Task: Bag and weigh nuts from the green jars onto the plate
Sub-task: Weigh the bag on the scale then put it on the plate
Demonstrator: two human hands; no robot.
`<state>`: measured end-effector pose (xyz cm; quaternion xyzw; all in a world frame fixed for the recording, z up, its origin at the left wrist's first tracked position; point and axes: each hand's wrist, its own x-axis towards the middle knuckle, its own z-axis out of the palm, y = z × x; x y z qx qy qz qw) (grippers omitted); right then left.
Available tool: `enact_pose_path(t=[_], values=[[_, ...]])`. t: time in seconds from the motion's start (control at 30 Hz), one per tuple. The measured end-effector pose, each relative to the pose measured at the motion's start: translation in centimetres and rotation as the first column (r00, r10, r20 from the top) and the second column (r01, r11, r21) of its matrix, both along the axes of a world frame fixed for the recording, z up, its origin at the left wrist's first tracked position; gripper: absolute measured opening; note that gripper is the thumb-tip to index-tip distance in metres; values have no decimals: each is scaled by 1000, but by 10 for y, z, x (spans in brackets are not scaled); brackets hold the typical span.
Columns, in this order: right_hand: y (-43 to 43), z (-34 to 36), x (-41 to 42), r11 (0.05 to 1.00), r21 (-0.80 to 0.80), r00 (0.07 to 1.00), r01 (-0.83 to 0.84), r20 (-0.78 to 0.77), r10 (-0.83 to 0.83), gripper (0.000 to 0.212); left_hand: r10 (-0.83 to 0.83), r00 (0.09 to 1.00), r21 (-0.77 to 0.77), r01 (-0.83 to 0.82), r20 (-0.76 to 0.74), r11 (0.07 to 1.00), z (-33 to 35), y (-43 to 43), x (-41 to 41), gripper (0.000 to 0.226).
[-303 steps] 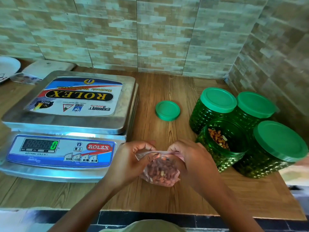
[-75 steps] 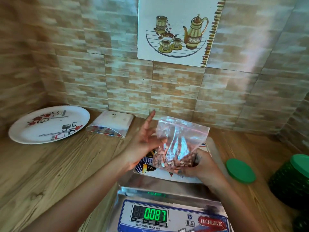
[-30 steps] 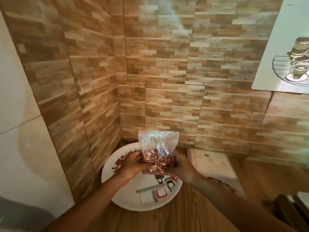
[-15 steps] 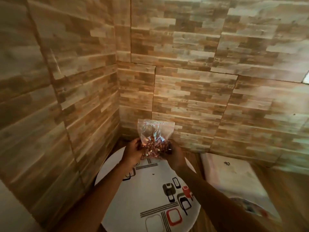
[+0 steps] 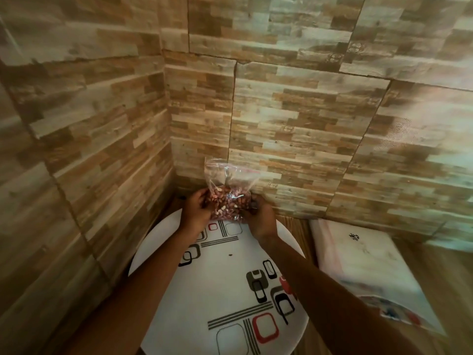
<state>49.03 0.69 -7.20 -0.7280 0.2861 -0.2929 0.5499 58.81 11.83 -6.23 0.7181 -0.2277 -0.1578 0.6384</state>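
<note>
- Clear plastic zip bag of reddish-brown nuts [image 5: 228, 201]: it stands upright over the far edge of the plate, close to the wall corner, with its empty top rising free and its pink seal strip uppermost; the nuts sit low in it, which is probably why it is held low, where the weight is
- Brown wood-look tiled wall [image 5: 97, 139]: it closes in on the left and behind, so the bag can only come in from the near side
- Left hand [image 5: 195, 210]: its fingers curl round the bag's left flank at the level of the nuts, steadying it upright
- Round white plate with black and red square patterns [image 5: 220, 280]: it lies flat on the wooden counter [image 5: 435, 272] beneath both forearms, the place the weighed bag belongs; a small dark speck [image 5: 230, 255] lies on its bare middle; whether the bag's bottom already touches the plate I cannot tell
- Right hand [image 5: 259, 217]: it grips the bag's right flank opposite the left, so the two hands clamp the bag between them; this looks like setting it down
- White flat pack with a coloured printed edge [image 5: 358, 254]: it lies just right of the plate, apart from the hands, probably spare bags
</note>
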Motion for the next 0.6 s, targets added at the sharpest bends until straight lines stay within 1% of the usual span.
enact_pose_path(t=[0.1, 0.17, 0.2, 0.27, 0.3, 0.37, 0.47, 0.53, 0.6], values=[[4, 1, -3, 998, 47, 999, 37, 26, -38, 33, 27, 1000, -17, -27, 0, 1000, 0, 3, -4, 53], [9, 4, -10, 998, 41, 998, 53, 34, -54, 32, 55, 998, -36, -55, 8, 998, 0, 8, -8, 59], [10, 6, -15, 998, 4, 998, 64, 20, -64, 32, 80, 996, -20, -79, 41, 997, -1, 11, -11, 61], [11, 8, -27, 989, -122, 995, 82, -51, -88, 39, 128, 984, 52, -135, 126, 989, -2, 16, -19, 60], [11, 10, -35, 982, -174, 994, 73, -72, -86, 41, 143, 977, 80, -157, 157, 984, -2, 19, -26, 59], [13, 12, -53, 969, -245, 995, 37, -78, -58, 39, 157, 961, 100, -184, 228, 978, 2, 23, -46, 56], [16, 16, -86, 930, -368, 997, -19, -73, -8, 32, 98, 924, 83, -139, 371, 987, 8, 27, -79, 50], [18, 19, -111, 899, -437, 997, -38, -74, 5, 28, 43, 914, 99, -90, 404, 991, 11, 29, -102, 46], [18, 21, -135, 869, -493, 997, -39, -76, 1, 26, -22, 917, 117, -27, 398, 993, 14, 29, -125, 42]])
